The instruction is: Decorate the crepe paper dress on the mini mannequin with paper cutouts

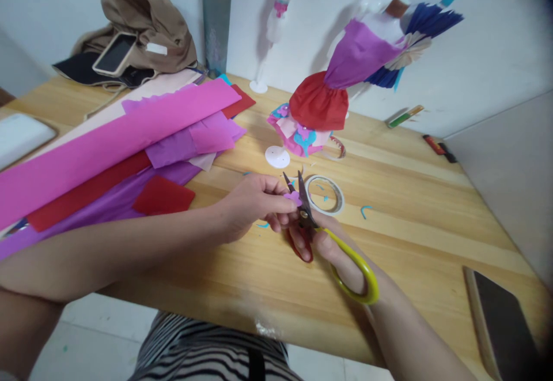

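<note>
Between the thumb and fingers of my left hand [263, 199] is a small purple paper flower [292, 198]. My right hand [334, 248] grips scissors [304, 214] with dark blades and a yellow handle loop around the thumb. The blades stand apart, pointing away from me, beside the flower. Just behind them a roll of tape [337, 193] lies flat. Past my hands stands a small doll figure dressed in a purple paper top [365, 52], a red gathered skirt [319, 101] and a pink hem with flower cut-outs [302, 136].
Coloured paper sheets [129, 130] are stacked at the left, near a brown cloth bag [147, 18] and a phone [116, 53]. A tall bottle [216, 23] stands against the wall. At the right edge lies a dark phone [503, 323]. Blue paper scraps [365, 211] dot the table.
</note>
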`<state>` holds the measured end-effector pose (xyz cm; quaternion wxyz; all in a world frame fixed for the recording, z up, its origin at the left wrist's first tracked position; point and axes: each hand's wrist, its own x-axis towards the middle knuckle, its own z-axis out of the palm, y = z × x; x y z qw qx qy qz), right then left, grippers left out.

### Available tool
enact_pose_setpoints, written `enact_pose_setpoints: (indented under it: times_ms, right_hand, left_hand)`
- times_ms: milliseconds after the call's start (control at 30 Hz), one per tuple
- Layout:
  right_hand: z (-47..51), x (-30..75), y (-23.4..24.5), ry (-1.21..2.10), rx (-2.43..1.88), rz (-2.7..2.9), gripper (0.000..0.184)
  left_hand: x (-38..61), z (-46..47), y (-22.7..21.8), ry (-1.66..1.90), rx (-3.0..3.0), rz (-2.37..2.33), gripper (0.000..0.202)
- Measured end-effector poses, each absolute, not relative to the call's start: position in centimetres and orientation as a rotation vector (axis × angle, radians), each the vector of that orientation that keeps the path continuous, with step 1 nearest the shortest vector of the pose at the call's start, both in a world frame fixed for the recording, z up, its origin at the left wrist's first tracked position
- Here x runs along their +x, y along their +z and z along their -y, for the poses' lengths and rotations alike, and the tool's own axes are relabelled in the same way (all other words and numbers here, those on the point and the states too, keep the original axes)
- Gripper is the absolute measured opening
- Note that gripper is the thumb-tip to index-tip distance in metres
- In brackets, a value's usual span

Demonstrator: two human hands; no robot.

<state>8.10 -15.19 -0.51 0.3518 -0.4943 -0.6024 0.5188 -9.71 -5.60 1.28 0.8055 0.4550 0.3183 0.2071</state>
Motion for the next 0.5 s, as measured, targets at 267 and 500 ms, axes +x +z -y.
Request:
enact_pose_setpoints:
  times_ms: [267,500]
  right_hand:
    - [15.0,8.1,-0.3,1.400,-1.282,1.574,0.061]
    - [15.5,7.4,-1.3,1.336,-1.310,1.476,0.065]
  left_hand:
    - [-9.7,5.7,1.0,0.428,0.954,-0.674,0.021]
    - [-9.6,5.6,1.1,0.427,0.941,-0.670,0.022]
